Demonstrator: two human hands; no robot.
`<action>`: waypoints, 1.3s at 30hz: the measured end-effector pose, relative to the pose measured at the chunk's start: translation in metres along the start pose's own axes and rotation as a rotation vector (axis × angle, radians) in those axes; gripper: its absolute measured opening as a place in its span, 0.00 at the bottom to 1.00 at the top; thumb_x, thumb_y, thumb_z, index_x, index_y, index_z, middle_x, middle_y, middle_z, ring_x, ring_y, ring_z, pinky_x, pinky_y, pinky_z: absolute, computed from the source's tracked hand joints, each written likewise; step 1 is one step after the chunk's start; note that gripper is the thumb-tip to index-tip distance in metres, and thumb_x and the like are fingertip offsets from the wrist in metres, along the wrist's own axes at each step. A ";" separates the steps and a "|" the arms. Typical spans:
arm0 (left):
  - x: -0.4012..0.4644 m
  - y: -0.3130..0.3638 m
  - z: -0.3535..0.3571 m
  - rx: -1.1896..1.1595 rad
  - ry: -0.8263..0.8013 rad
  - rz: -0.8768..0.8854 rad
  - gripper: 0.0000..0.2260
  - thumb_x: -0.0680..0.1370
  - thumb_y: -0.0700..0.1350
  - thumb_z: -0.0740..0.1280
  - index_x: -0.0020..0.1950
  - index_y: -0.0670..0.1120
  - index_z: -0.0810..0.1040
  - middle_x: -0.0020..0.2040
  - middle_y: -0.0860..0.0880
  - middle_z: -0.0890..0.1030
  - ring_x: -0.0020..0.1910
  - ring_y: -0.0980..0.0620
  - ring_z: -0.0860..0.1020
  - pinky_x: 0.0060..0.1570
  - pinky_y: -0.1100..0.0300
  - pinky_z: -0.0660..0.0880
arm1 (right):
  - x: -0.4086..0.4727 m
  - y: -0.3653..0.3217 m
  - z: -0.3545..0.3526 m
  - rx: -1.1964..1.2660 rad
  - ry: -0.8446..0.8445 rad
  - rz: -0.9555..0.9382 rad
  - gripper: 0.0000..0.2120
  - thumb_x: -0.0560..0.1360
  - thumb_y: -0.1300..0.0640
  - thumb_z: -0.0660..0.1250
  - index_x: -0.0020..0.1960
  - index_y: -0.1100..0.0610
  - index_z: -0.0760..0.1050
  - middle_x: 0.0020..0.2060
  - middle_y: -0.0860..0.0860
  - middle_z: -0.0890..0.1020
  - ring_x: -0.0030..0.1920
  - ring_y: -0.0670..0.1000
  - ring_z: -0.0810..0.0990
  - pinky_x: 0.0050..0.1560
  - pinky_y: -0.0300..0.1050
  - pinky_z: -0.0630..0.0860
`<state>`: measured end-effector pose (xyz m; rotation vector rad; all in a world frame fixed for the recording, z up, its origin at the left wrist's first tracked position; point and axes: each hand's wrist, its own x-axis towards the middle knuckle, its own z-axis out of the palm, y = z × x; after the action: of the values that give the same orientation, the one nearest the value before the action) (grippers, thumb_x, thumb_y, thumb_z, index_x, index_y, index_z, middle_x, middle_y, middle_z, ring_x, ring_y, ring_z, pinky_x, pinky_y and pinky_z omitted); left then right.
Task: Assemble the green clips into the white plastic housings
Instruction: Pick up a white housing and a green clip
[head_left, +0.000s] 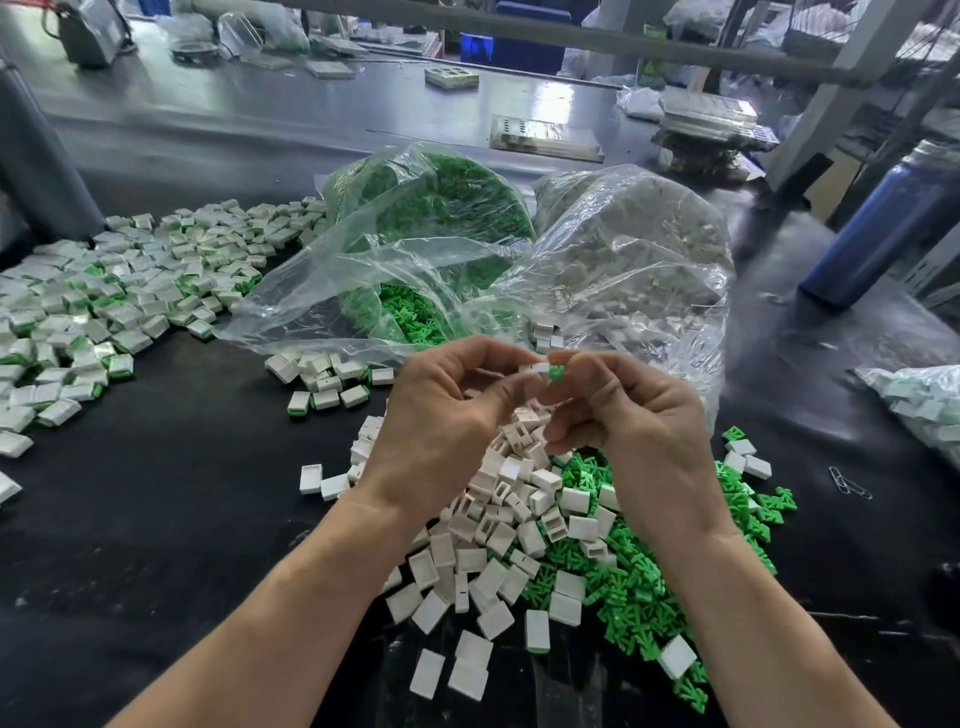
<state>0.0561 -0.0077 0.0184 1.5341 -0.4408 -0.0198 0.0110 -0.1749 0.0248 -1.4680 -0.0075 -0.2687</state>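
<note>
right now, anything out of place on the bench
Two paper clips lie on the black mat right of the loose green clips; they belong to no pile. Otherwise nothing odd: the left hand and right hand are joining a housing and clip.

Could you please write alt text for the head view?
Both hands, the left hand and the right hand, press a green clip into a white housing above loose white housings and green clips on a black table.
</note>
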 end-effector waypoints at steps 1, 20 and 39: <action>0.001 -0.001 0.000 0.005 0.011 -0.010 0.04 0.76 0.44 0.75 0.50 0.50 0.86 0.45 0.50 0.87 0.44 0.49 0.84 0.48 0.51 0.83 | 0.000 0.000 0.000 0.010 -0.012 0.031 0.15 0.81 0.48 0.65 0.57 0.59 0.83 0.42 0.60 0.87 0.34 0.56 0.83 0.32 0.48 0.82; -0.002 -0.002 0.020 -0.157 -0.103 -0.018 0.05 0.79 0.40 0.74 0.54 0.42 0.83 0.41 0.38 0.83 0.30 0.39 0.82 0.28 0.45 0.82 | -0.005 0.011 0.023 0.094 0.030 0.204 0.26 0.81 0.37 0.54 0.37 0.47 0.83 0.26 0.50 0.76 0.25 0.51 0.73 0.22 0.44 0.69; -0.005 0.008 0.030 0.058 -0.110 0.024 0.05 0.78 0.41 0.75 0.53 0.46 0.83 0.57 0.52 0.84 0.53 0.50 0.84 0.54 0.49 0.83 | -0.007 -0.001 0.027 0.205 0.163 0.230 0.26 0.86 0.43 0.55 0.36 0.52 0.78 0.22 0.45 0.74 0.21 0.43 0.73 0.19 0.36 0.68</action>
<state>0.0407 -0.0340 0.0235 1.5902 -0.5512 -0.0741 0.0084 -0.1475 0.0274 -1.2275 0.2573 -0.1926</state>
